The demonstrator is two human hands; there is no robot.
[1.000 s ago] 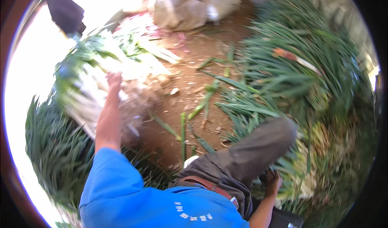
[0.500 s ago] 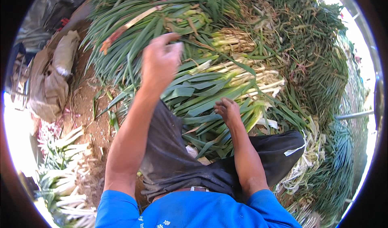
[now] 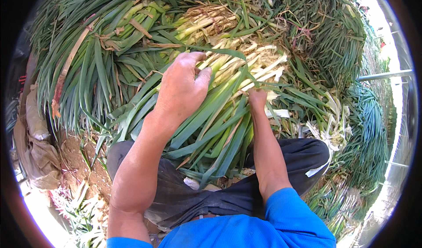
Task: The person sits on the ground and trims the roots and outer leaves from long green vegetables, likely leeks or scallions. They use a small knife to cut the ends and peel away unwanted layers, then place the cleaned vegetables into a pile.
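A loose heap of green onions (image 3: pixel 211 133), with long green leaves and pale stalks, lies in front of me and over my crossed legs. My left hand (image 3: pixel 182 85) is over the left part of this heap. Its thumb and curled forefinger stand apart with nothing gripped between them; the other fingers are partly hidden. Farther right, my right hand (image 3: pixel 257 98) is closed at the pale stalk ends, its fingers wrapped on a green onion. The fingertips are hard to make out.
A large leafy pile (image 3: pixel 88 72) rises at the far left, a bundle with brown roots (image 3: pixel 206 21) beyond the heap. More onions (image 3: pixel 365 133) stand at the right beside a metal bar (image 3: pixel 387 75). Peeled white onions (image 3: pixel 90 217) and cloth sacks (image 3: pixel 39 160) are at left.
My view has shifted left. My left hand has come down toward the heap, and my right hand has moved forward onto the stalks and closed.
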